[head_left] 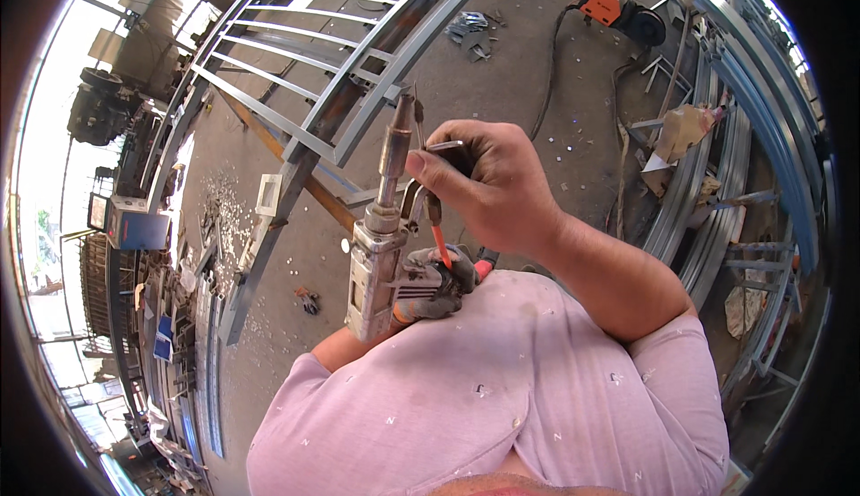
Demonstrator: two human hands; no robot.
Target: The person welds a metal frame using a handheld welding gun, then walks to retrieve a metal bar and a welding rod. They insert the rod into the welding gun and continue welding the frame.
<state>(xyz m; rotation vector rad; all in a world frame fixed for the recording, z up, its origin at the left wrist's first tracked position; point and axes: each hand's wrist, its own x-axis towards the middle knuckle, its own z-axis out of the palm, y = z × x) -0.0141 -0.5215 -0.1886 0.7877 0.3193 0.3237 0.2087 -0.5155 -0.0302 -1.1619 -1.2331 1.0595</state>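
A metal handheld welding gun (376, 261) with a long, darkened copper-coloured nozzle (398, 133) stands in front of my chest, the nozzle pointing away from me. My left hand (437, 287), in a grey work glove, is closed around the gun's handle, partly hidden behind the gun's body. My bare right hand (497, 180) is beside the nozzle, with thumb and curled fingers pinching a small metal piece (446, 146). Just under that hand are a curved metal bracket (412, 201) and an orange wire-feed tube (441, 246). A thin wire tip (419, 113) rises near the nozzle's end.
A barred metal frame (302, 32) lies on supports ahead. An orange machine (603, 4) with a spool and dark cables is on the floor at the upper right. Long metal profiles (699, 207) are stacked on the right. A glove (307, 300) and small scraps are on the floor.
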